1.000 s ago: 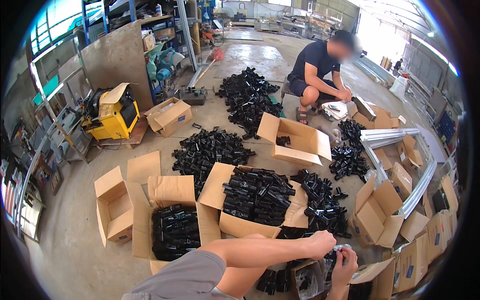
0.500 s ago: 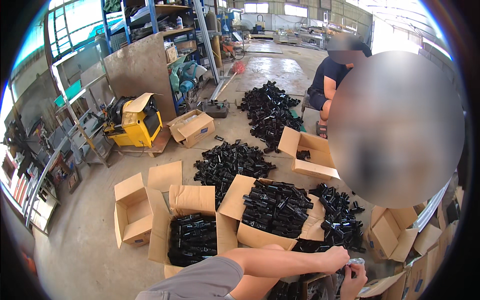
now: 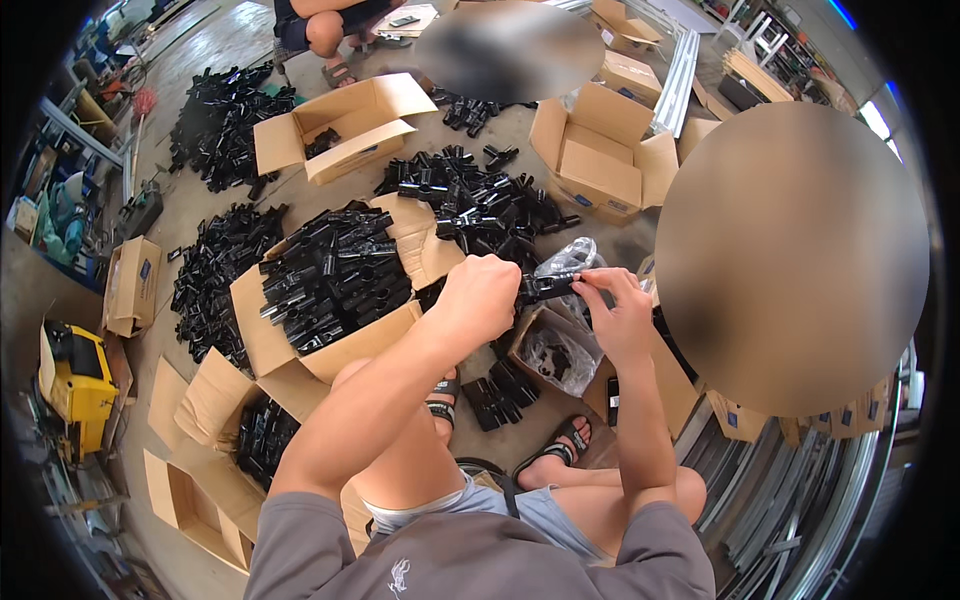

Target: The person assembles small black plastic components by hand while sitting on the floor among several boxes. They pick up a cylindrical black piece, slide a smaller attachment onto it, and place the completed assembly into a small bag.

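1. Working beside the box (image 3: 540, 378), ideally making small, steady movements.
2. Clenching the left hand (image 3: 478, 298) around one end of the fitting (image 3: 548, 287), bracing it between both hands.
3. Pinching its other end with the right hand (image 3: 620, 312), perhaps twisting something tiny, ideally going straight.

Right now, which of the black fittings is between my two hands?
The black fitting held between your left hand and right hand; the other visible fittings lie in boxes or on the floor.
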`<state>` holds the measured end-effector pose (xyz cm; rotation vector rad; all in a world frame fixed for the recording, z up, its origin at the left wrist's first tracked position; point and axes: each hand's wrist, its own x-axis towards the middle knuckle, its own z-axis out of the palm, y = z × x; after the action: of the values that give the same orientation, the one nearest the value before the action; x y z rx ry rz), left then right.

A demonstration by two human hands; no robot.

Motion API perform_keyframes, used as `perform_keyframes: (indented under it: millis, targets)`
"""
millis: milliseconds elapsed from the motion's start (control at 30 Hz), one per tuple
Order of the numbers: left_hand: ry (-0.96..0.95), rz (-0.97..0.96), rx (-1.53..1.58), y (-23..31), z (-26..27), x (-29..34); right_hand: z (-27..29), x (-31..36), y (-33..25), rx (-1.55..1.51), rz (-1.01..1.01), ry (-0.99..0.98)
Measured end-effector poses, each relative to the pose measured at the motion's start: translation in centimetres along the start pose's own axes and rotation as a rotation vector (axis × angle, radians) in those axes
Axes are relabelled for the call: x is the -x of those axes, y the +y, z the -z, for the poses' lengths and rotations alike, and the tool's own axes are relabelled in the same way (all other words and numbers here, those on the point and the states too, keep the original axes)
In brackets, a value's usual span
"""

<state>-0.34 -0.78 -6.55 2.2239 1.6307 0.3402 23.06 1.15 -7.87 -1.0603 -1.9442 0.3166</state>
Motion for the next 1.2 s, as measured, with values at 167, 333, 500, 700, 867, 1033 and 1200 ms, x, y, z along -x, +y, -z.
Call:
perform_keyframes:
  millis: [167,333,500,700,867,1033,1200]
  targets:
    - [0.001,-0.024,0.007,0.4,0.2,0.4,-1.0,-0.6,-1.9,0.034,0.109,-0.040]
    - [0.044,-0.039,-0.035,0.2,-0.4,0.5,-1.9,-0.6,-1.2,0.108,0.204,-0.128]
    - [0.063,-0.031,-0.035,0.0,-0.1,0.5,-1.6,-0.8,-1.4,0.073,0.179,-0.156]
    - [0.032,-0.020,-0.014,0.4,-0.3,0.4,-1.3,-0.6,-1.3,0.063,0.166,-0.141]
    - [0.062,-0.035,-0.037,0.4,-0.2,0.6,-1.4,-1.1,-1.5,0.036,0.182,-0.125]
    - [0.024,-0.052,-0.037,0.8,-0.1,0.4,-0.3,-1.3,-1.9,0.014,0.151,-0.186]
    - [0.121,-0.049,0.092,1.7,1.9,0.9,-0.5,-1.5,-2.0,-0.062,0.112,0.006]
